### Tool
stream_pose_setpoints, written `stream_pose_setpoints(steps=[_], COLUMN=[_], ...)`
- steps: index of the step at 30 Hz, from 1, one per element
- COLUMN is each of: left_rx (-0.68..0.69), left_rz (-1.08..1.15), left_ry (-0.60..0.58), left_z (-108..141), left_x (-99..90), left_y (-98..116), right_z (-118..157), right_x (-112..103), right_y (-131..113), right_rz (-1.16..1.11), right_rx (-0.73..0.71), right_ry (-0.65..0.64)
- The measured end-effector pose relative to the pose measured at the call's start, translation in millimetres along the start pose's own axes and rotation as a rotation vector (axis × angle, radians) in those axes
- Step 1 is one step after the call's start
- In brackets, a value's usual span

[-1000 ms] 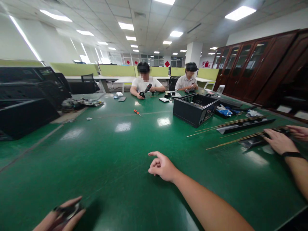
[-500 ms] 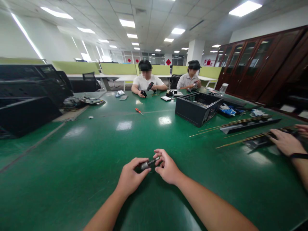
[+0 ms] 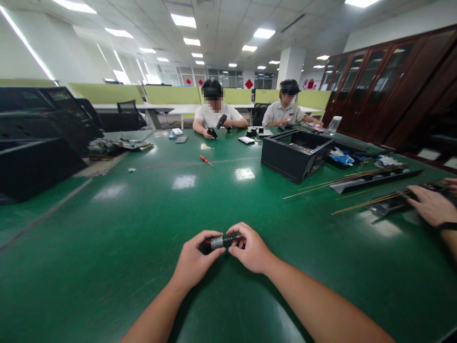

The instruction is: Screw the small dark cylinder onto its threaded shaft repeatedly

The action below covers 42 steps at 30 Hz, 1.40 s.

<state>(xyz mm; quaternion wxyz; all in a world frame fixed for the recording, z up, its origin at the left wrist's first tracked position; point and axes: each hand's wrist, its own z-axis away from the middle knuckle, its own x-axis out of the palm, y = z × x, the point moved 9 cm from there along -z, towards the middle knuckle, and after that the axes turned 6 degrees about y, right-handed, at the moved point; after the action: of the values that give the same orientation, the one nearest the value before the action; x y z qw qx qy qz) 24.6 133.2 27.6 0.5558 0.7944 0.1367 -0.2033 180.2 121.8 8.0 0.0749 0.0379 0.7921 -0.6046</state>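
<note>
Just above the green table, my left hand (image 3: 194,257) is closed around the body of a small motor-like part (image 3: 217,242), a silver cylinder with a narrower dark shaft. The part lies nearly level, its shaft pointing right. My right hand (image 3: 250,250) has its fingers curled around the thin end of that shaft, with the thumb below and the fingertips above. Its fingers partly hide the shaft's tip. My left palm covers the part's rear end.
An orange screwdriver (image 3: 205,160) lies farther up the green table (image 3: 150,205). A black computer case (image 3: 282,157) stands right of it. Thin brass-coloured rods (image 3: 321,185) lie at right, near a co-worker's hand (image 3: 432,205). Two people sit opposite, one with a power drill (image 3: 221,122).
My right hand's fingers have closed in around the shaft end. The part has turned from tilted up to nearly level. The co-worker at the far right has stretched an arm outward.
</note>
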Motion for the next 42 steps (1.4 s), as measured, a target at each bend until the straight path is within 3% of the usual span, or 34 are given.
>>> stream_pose_setpoints(steps=[12,42], left_rx=[0.04,0.067], left_rz=[0.03,0.017], left_ry=[0.008,0.011], left_z=[1.5,3.1], left_x=[-1.2,-1.7], left_y=[10.8,12.2], right_z=[-0.9,-2.9], right_x=[0.1,-3.9], right_y=[2.4,-3.1], right_rz=[-0.027,0.024], right_rx=[0.085,-0.001], right_ry=[-0.01,0.018])
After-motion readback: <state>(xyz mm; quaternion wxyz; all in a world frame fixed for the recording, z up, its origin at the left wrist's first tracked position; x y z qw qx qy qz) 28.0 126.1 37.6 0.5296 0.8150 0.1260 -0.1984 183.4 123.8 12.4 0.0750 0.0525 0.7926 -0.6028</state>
